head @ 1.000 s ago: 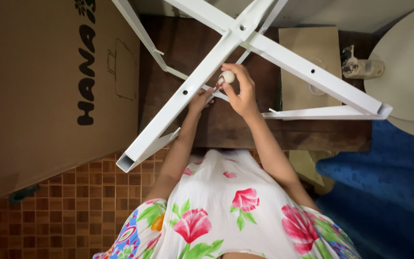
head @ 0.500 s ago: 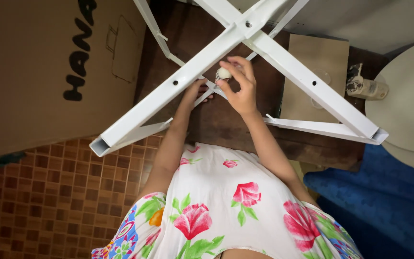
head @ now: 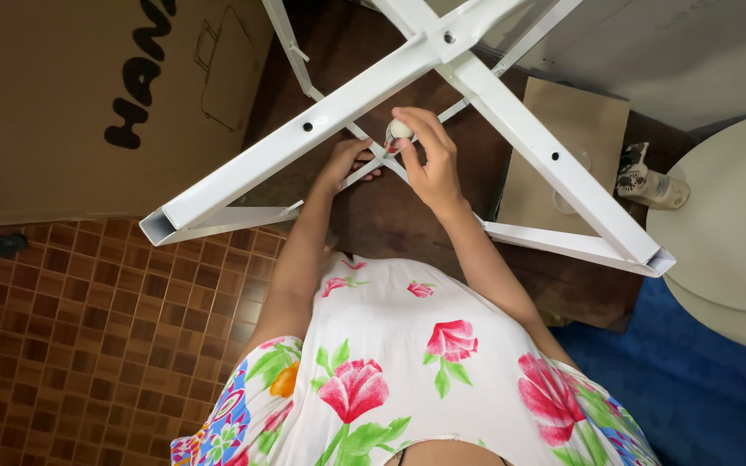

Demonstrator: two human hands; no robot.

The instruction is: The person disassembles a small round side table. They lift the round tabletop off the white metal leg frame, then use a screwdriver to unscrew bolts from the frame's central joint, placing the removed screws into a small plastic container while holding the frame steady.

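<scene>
**Presently listed: two hands at a white crossed frame**

Nearest, a flowered dress (head: 407, 380) is filling the lower middle of the view, with brown floor tiles (head: 71, 345) lying to its left and a blue mat (head: 701, 380) to its right.

Beyond it, the right hand (head: 429, 160) is pinching a small pale round knob (head: 399, 130) between thumb and fingertips, just under the crossing of the white metal frame (head: 347, 112). The left hand (head: 347, 164) is reaching under a thin white rod (head: 373, 168), fingers curled narrowly about it. Both frame bars are ending in open square tube ends, one over the tiles, one beside the mat.

Farther off, a flat cardboard piece (head: 576, 129) is lying on the dark wooden board (head: 390, 216). A large cardboard box (head: 79, 95) is standing closed at the left, contents unseen. A round white tabletop (head: 727, 233) is crowding the right edge, a small bottle (head: 649, 183) beside it.
</scene>
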